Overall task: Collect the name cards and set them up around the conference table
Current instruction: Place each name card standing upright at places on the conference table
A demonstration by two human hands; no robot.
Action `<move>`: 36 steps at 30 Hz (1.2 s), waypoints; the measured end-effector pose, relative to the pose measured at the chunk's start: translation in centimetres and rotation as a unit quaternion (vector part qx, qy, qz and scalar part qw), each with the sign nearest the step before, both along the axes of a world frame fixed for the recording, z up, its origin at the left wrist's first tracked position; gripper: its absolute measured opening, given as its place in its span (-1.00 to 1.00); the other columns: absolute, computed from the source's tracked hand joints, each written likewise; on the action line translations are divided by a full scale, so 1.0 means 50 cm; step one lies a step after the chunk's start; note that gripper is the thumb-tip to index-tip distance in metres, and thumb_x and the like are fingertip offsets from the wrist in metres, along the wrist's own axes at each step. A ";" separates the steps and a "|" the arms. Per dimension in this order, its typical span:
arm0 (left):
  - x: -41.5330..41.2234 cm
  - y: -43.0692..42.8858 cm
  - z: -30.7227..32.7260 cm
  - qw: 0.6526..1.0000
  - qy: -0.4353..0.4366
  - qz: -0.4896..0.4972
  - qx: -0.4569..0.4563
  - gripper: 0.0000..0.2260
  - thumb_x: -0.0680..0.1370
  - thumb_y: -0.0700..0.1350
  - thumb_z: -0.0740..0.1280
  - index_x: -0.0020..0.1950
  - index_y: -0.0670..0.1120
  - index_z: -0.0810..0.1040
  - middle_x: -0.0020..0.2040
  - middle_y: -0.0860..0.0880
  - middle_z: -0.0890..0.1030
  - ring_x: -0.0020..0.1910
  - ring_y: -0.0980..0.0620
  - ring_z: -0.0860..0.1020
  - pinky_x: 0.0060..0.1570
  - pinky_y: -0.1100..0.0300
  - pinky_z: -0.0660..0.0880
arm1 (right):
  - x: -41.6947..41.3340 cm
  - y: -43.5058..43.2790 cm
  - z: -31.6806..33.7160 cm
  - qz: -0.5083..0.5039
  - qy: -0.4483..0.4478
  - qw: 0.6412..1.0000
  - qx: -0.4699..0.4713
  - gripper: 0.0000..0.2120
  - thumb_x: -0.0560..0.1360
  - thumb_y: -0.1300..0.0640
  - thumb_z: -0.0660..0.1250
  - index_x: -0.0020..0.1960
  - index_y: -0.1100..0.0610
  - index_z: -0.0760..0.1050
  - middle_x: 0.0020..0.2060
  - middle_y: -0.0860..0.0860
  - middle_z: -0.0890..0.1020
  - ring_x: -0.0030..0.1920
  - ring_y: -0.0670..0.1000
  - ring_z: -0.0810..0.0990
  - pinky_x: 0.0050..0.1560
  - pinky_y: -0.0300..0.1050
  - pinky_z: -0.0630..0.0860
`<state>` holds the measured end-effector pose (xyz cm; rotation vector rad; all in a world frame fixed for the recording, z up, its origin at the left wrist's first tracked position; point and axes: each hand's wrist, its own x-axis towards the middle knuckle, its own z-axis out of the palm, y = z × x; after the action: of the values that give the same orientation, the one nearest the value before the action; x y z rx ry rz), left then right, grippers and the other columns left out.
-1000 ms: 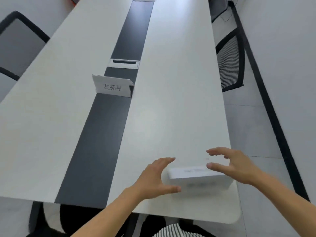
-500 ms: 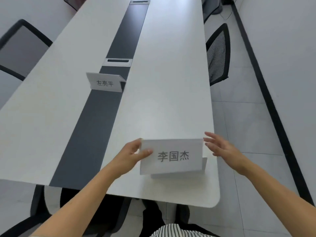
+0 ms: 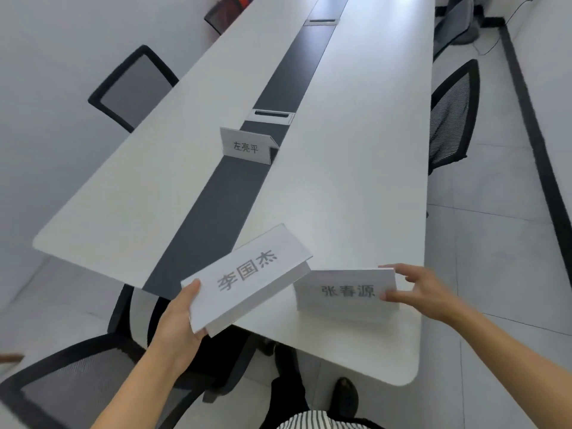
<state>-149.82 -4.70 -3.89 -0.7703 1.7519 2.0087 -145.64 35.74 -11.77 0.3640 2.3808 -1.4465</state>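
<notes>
My left hand point(image 3: 181, 317) grips the lower left end of a stack of white name cards point(image 3: 247, 277), lifted off the table and tilted, its top card printed with three grey characters. My right hand point(image 3: 418, 289) pinches the right edge of a separate name card point(image 3: 346, 291) that stands on the near end of the long white conference table point(image 3: 356, 181). A third name card point(image 3: 246, 147) stands farther off on the table's dark centre strip point(image 3: 216, 212).
Black mesh chairs stand at the right side point(image 3: 452, 119), the left side point(image 3: 133, 88) and the near left point(image 3: 62, 388). Two cable boxes point(image 3: 272, 116) sit in the centre strip. A dark baseboard runs along the right wall.
My left hand lifted the stack off the table and swung it left and tilted. My right hand took one card from it and holds it upright on the table's near end.
</notes>
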 end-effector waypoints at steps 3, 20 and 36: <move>0.050 -0.045 0.012 0.998 0.015 0.053 0.025 -0.75 0.60 0.02 0.20 0.15 -0.04 0.57 0.15 -0.12 0.66 0.11 -0.10 0.59 0.08 0.02 0.49 | -0.036 -0.025 0.073 -0.013 0.059 0.998 -0.034 -0.72 0.33 0.00 0.53 0.02 -0.08 0.61 -0.04 -0.17 0.71 0.12 -0.10 0.59 0.17 -0.07 0.43; 0.543 -0.553 0.058 0.883 0.095 0.456 0.055 -0.65 0.57 -0.01 0.19 0.31 -0.08 0.51 0.09 -0.10 0.66 -0.07 -0.05 0.62 -0.22 0.09 0.59 | -0.001 -0.742 0.211 0.175 0.081 0.969 -0.153 -0.91 0.52 0.20 0.32 0.00 0.11 0.58 -0.17 -0.04 0.74 -0.19 -0.01 0.71 -0.23 -0.11 0.60; 0.886 -1.057 -0.032 0.808 0.044 0.588 0.012 -0.64 0.57 0.03 0.20 0.27 -0.14 0.53 0.23 -0.21 0.59 0.22 -0.24 0.52 0.12 -0.13 0.46 | 0.148 -1.416 0.146 0.256 -0.081 0.944 -0.192 -0.82 0.56 0.14 0.25 0.09 0.16 0.56 -0.04 0.14 0.70 -0.02 0.16 0.63 -0.05 -0.03 0.51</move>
<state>-105.53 -57.55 -5.49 -2.1597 1.3335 2.7475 -138.24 -35.04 -4.45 -0.2150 1.8148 -1.5006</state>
